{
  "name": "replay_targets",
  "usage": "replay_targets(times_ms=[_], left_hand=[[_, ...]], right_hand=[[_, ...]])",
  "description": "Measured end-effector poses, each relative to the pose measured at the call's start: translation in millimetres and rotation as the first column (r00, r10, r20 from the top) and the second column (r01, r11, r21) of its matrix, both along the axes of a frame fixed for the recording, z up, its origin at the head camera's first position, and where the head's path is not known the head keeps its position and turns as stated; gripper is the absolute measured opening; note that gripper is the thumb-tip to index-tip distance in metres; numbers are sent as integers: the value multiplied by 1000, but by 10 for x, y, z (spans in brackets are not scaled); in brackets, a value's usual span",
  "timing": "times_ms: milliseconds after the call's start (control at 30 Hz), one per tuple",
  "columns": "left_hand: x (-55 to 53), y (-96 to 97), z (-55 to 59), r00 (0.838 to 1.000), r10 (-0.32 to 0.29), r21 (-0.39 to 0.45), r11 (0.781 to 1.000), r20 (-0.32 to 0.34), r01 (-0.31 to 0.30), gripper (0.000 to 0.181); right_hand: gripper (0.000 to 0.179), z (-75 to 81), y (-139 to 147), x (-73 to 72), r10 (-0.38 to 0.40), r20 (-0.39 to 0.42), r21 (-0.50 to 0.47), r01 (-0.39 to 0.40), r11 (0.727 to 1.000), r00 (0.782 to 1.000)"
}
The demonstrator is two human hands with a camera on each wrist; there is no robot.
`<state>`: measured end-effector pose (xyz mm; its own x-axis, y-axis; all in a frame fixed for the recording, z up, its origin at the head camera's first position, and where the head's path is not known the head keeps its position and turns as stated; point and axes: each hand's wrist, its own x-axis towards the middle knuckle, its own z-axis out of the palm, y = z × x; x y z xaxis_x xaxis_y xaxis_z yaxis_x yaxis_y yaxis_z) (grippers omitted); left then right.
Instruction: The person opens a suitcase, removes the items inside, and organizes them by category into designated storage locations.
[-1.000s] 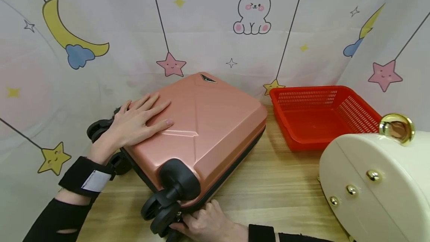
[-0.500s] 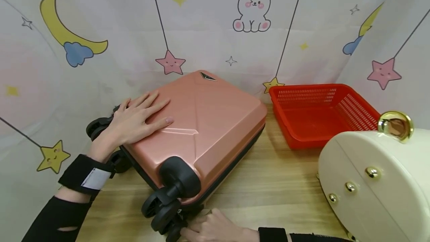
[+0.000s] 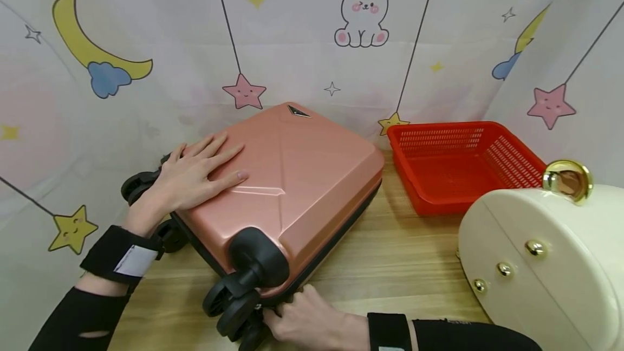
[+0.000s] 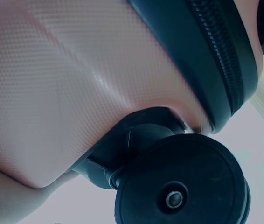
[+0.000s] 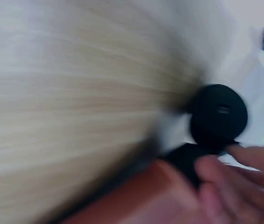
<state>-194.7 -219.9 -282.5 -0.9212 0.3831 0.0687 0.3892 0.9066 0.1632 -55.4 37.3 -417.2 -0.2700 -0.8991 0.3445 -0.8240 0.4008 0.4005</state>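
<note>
A pink hard-shell suitcase (image 3: pixel 312 177) with black wheels (image 3: pixel 244 307) lies flat on the wooden table, its corner logo toward the back wall. My left hand (image 3: pixel 190 177) rests spread on its top shell, near the left edge. At the near corner, my right hand (image 3: pixel 312 321) has curled fingers against the suitcase's dark seam, beside the wheels. The fingertips are hidden under the edge, so what they grip does not show. In the left wrist view a zipper (image 4: pixel 218 51) runs along the side. Blurred fingers (image 5: pixel 216 172) touch near a wheel (image 5: pixel 220 114) in the right wrist view.
A red plastic basket (image 3: pixel 409 188) stands at the back right. In front of it is a cream rounded case (image 3: pixel 517 248) with gold knobs. A cartoon-printed cloth (image 3: pixel 292 42) hangs close behind the suitcase. Wooden tabletop (image 3: pixel 395 270) lies between suitcase and case.
My right hand drew slightly away from the suitcase corner toward the near edge, then came back up against the seam. The left hand and suitcase stay in place; the head view shifts slightly.
</note>
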Motion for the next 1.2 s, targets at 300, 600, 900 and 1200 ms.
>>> replay_targets(times_ms=[300,600,900,1200], left_hand=[[-1,-23,-22,1000,7,3,1000,7,-7,76],[4,-19,-41,1000,4,13,1000,2,-4,76],[21,-34,-11,1000,3,5,1000,-4,-3,77],[-14,-19,2,1000,-5,6,1000,11,5,78]], right_hand=[[22,-256,100,-308,301,-234,-291,-362,885,924],[52,-113,49,-311,258,-293,-526,-380,761,921],[45,-77,73,-170,162,-57,-559,-166,812,985],[47,30,82,-195,285,-57,-440,-281,853,957]])
